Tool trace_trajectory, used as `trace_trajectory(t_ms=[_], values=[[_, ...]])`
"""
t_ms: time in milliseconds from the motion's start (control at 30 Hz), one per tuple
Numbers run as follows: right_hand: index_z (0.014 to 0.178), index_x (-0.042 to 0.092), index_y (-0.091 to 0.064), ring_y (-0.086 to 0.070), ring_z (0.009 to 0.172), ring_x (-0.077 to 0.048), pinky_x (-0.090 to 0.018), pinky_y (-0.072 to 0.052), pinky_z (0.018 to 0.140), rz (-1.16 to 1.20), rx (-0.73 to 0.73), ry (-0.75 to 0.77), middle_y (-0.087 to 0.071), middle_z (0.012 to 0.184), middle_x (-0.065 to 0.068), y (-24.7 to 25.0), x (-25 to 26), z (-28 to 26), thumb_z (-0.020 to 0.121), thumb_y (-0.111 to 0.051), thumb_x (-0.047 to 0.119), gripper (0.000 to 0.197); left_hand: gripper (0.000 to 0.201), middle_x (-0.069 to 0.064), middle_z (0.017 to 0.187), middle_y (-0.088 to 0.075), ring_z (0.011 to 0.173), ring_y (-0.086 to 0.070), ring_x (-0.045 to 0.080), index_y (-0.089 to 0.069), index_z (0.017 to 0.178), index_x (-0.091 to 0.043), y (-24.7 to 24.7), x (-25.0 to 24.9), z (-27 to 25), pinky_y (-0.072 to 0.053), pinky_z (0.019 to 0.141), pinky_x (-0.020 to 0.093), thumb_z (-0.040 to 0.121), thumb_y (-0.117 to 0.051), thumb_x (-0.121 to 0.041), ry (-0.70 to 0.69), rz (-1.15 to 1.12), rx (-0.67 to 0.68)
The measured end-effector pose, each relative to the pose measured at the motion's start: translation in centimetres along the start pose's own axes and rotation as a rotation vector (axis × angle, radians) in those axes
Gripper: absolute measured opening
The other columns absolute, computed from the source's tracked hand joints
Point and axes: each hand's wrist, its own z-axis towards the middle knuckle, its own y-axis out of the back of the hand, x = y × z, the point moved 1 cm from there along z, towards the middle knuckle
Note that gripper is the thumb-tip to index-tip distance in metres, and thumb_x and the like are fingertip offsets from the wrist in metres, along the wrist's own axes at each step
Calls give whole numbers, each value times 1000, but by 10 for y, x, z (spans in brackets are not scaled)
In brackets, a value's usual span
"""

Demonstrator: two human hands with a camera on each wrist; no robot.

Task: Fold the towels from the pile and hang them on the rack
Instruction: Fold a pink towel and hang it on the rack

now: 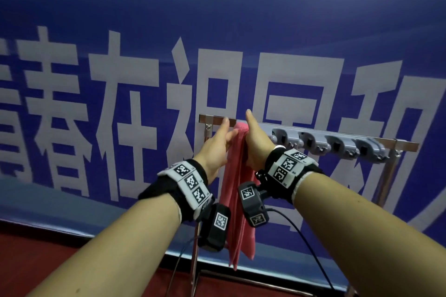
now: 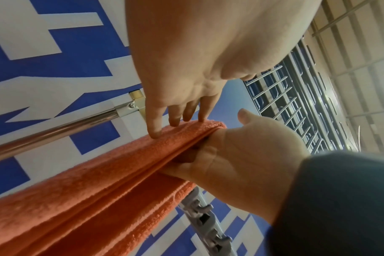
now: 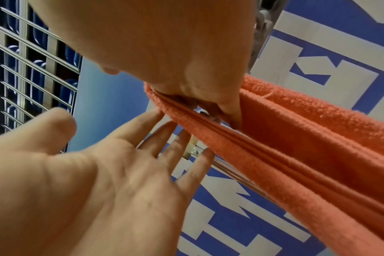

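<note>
The fingers (image 2: 153,121) of the left hand (image 2: 186,60) are straight and slightly spread, their tips resting on the top fold of the coral-pink terry towel (image 1: 230,200), which is folded into a long narrow strip; the right hand (image 1: 255,142) has its fingers (image 3: 229,112) curled into the same fold, pinching the layers, with the thumb straight and free; the towel appears draped over the top bar of the chrome tubular metal rack (image 1: 405,144), near the bar's left end, its tails hanging down between the two wrists; I judge the step in hand to be seating this towel; the pile is out of view; to do it well, the right pinch should hold the layers together until the fold sits square across the bar and both tails hang about level, while the flat left fingers smooth the stack from the side rather than drag it; release the pinch last; as for edges, the bar's left end and its small metal bracket (image 2: 133,104) lie just beside the left hand, so a push that way risks sliding the towel off; to the right, the long grey plastic hook strip (image 1: 337,143) starts just beside the right hand and takes most of the bar, leaving little bare room; the blue banner with large white characters (image 1: 217,19) seems close behind, so withdraw toward the body.
</note>
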Motion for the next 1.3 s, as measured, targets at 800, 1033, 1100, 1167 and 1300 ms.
trace_trajectory(t_ms=[800,1033,1100,1167,1300], values=[[152,10,-40,-55,123,-35,-45,-50,85,-612,-113,33,-51,144,-17,-12,36,-8,110,-12,48,63,80,0,145,-56,136,-48,14,-53,144,-15,15,11,88,-29,119,43,93,-32,-73,10,173,-116],[103,12,-61,-65,70,-22,-32,-56,59,-511,-186,50,-66,85,-7,-14,22,8,105,-17,60,65,81,3,130,-65,106,-59,12,-64,133,-17,16,13,96,-39,94,31,95,-21,-75,13,238,-191],[110,12,-66,-70,83,-27,-43,-62,74,-511,-175,42,-71,96,-10,-15,17,14,102,-16,67,75,88,2,130,-65,103,-61,10,-62,135,-17,17,16,95,-43,93,30,91,-21,-80,36,234,-139],[127,19,-63,-66,92,-26,-46,-61,72,-489,-172,24,-69,111,-8,-17,13,18,96,-19,76,79,108,5,141,-59,123,-58,13,-58,139,-15,21,20,96,-40,110,35,72,-26,-93,51,214,-111],[133,31,-59,-65,100,-24,-46,-59,78,-417,-110,34,-67,112,-2,-12,1,20,96,-30,72,62,90,4,123,-71,119,-62,12,-72,122,-21,29,26,101,-36,115,37,83,-22,-86,20,212,-120]])
